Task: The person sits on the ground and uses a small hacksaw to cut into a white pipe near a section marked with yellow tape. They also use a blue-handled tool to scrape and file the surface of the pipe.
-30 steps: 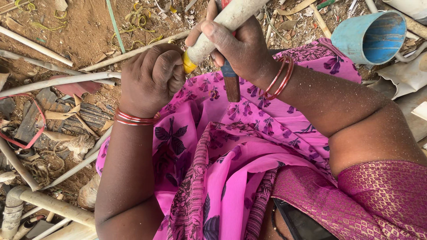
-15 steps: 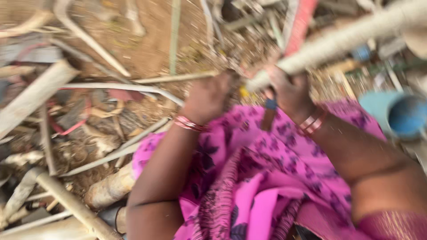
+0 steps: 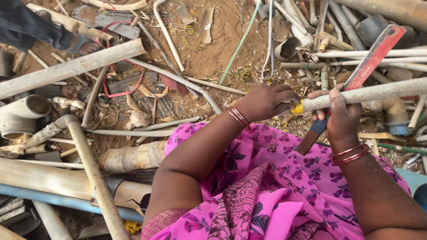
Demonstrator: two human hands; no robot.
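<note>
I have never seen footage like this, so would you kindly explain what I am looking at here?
This is one view from a camera on a person's head, looking down at their own bare hands and pink cloth. The right hand grips a dirty white pipe along with a hacksaw that has a red frame. The left hand closes on the pipe's yellow end piece. Around them, scrap pipes lie scattered on the dirt ground.

Bare soil (image 3: 222,40) strewn with scrap: grey pipes (image 3: 71,66) lying crosswise, white elbow fitting (image 3: 22,111) at left, red wire loop (image 3: 120,84), green cable (image 3: 240,44), blue pipe (image 3: 53,198) lower left, dark shoe (image 3: 26,29) top left
</note>
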